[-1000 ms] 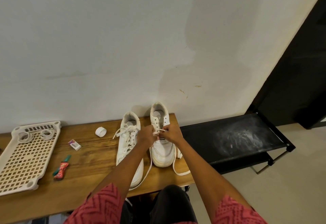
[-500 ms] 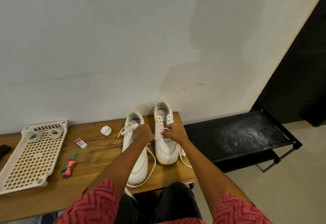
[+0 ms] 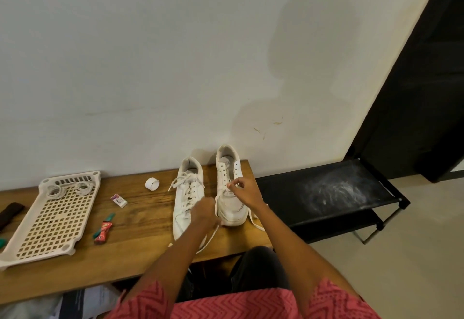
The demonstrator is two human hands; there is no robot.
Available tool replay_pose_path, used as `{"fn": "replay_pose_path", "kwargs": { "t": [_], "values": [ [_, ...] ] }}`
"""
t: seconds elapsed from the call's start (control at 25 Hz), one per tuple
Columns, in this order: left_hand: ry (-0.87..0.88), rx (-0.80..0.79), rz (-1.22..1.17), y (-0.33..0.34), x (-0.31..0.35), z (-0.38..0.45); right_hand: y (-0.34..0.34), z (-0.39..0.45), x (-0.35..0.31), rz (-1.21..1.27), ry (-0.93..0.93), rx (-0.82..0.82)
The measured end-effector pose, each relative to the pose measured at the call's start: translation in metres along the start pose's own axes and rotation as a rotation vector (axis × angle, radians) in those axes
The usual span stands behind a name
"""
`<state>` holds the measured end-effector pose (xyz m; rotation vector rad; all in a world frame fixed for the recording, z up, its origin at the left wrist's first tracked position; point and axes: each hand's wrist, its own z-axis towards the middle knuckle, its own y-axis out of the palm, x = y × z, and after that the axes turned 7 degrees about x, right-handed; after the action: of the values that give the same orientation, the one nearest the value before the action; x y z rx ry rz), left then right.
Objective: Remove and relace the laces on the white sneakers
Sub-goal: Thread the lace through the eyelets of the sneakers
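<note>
White lace (image 3: 216, 202) now pulled lower by left hand (image 3: 204, 212).

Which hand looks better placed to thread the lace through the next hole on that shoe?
Probably the right hand: it hovers over the eyelets of the right sneaker, fingers pinching the lace. The left hand sits lower, beside the toe, holding the lace's other run.

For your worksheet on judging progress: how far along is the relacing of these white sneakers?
Done: the left sneaker looks fully laced, bow tied. In hand: the right sneaker has empty upper eyelets; the right hand pinches its lace, and the left hand pulls the other end. Left: the remaining eyelets and tying.
</note>
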<state>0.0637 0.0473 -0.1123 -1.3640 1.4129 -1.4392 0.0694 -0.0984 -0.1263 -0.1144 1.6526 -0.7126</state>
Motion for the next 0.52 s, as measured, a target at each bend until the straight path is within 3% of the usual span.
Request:
{"fn": "replay_pose_path", "kwargs": {
  "t": [0.28, 0.36, 0.52],
  "values": [
    [-0.071, 0.015, -0.041, 0.052, 0.005, -0.008, -0.007, -0.009, 0.002, 0.038, -0.002, -0.050],
    [-0.106, -0.046, -0.071, 0.050, 0.009, -0.012, -0.009, -0.010, 0.005, 0.067, 0.022, -0.066],
    [-0.224, -0.153, -0.429, 0.025, 0.014, -0.001, -0.016, -0.018, -0.004, 0.104, 0.068, -0.142]
  ]
}}
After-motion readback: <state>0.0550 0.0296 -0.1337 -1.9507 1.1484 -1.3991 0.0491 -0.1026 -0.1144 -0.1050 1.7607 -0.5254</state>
